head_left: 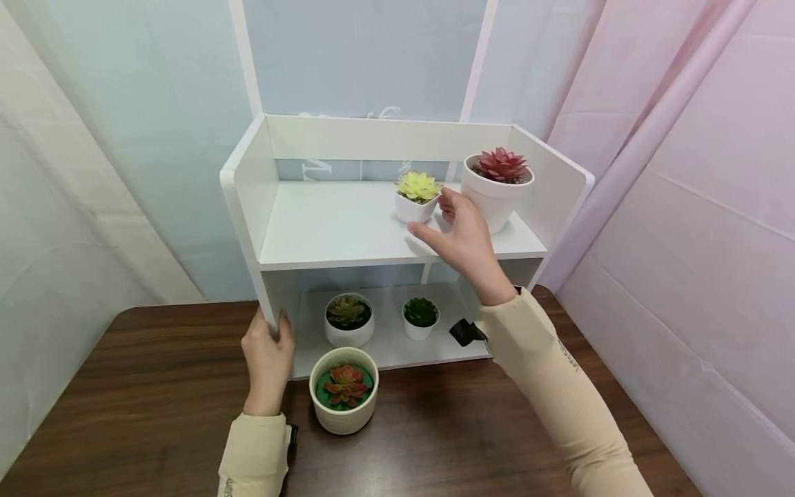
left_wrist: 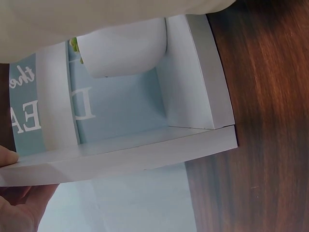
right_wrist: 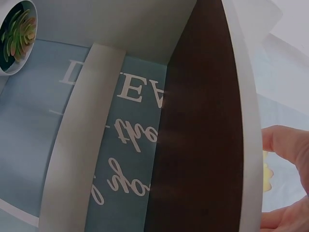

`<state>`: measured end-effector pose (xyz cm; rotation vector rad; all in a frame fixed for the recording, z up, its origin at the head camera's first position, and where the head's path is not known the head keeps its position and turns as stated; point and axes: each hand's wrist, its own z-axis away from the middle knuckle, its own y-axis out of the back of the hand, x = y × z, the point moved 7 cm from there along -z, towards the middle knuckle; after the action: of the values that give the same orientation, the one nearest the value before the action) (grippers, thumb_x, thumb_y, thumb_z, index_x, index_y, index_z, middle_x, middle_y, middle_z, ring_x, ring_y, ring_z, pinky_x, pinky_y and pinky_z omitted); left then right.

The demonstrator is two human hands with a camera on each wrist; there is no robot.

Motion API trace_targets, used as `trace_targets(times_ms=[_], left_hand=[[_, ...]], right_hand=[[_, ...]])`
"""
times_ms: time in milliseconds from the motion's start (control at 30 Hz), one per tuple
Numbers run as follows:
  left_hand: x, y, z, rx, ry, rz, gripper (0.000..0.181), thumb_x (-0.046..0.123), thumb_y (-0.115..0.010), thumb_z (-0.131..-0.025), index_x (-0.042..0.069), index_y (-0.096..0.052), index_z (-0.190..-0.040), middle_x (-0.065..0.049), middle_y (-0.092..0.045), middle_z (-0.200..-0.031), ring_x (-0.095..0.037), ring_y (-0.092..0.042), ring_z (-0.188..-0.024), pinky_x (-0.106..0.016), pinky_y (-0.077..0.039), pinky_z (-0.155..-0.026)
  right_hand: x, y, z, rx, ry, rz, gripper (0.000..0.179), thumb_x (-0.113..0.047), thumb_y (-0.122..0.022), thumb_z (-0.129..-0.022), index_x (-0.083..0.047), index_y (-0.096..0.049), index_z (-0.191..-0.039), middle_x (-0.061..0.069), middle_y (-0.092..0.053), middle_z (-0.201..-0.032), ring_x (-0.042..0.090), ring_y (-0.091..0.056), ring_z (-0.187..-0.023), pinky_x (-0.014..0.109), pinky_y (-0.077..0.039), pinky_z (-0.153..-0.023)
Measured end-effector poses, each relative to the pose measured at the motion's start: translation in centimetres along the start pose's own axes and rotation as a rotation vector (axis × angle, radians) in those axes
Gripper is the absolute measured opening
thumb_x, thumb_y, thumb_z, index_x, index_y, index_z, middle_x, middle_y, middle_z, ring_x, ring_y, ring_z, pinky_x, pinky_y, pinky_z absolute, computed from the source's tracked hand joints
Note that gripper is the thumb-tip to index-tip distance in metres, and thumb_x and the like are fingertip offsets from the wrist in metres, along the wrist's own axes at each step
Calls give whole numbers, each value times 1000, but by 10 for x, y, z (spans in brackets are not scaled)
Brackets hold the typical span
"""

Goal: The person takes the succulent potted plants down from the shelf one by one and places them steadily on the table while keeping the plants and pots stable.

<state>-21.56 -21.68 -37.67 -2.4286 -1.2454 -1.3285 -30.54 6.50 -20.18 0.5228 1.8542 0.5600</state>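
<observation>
A white two-tier shelf [head_left: 335, 235] stands on the table. My left hand [head_left: 268, 355] grips the lower front edge of its left side panel; in the left wrist view, thumb and fingers [left_wrist: 29, 208] lie on opposite sides of the board. On the upper tier is a yellow-green succulent in a small white pot [head_left: 410, 208]. Beside this pot is my right hand [head_left: 462, 238], thumb and fingers spread apart around its front and right; contact is unclear. A red succulent in a larger white pot [head_left: 493, 197] stands just right of the hand, partly covered by it.
Two potted succulents, one in a round white pot [head_left: 350, 336] and one in a small white pot [head_left: 419, 331], stand on the lower tier. A red-green succulent in a cream pot [head_left: 344, 419] sits on the brown table [head_left: 155, 386] before the shelf. Curtains hang behind.
</observation>
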Motion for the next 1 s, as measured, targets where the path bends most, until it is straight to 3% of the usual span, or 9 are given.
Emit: trace_targets(times_ms=[433, 1000], left_hand=[[1, -1, 1, -1, -33, 10, 27, -2, -54, -93, -10, -57, -118, -32, -64, -108, -51, -63, -92, -62, -51, -68], [0, -1, 0, 3, -10, -4, 24, -2, -56, -91, -10, -58, -114, -32, -64, -105, -50, -64, -92, -61, -51, -69]], right_hand=[[0, -4, -13, 17, -21, 35, 69, -24, -74, -83, 3, -42, -139, 18, -51, -136, 27, -50, -126, 33, -42, -105], [4, -5, -16, 54, -52, -46, 63, -23, -74, -84, 1, -47, -135, 16, -55, -132, 24, -54, -123, 30, -44, -102]])
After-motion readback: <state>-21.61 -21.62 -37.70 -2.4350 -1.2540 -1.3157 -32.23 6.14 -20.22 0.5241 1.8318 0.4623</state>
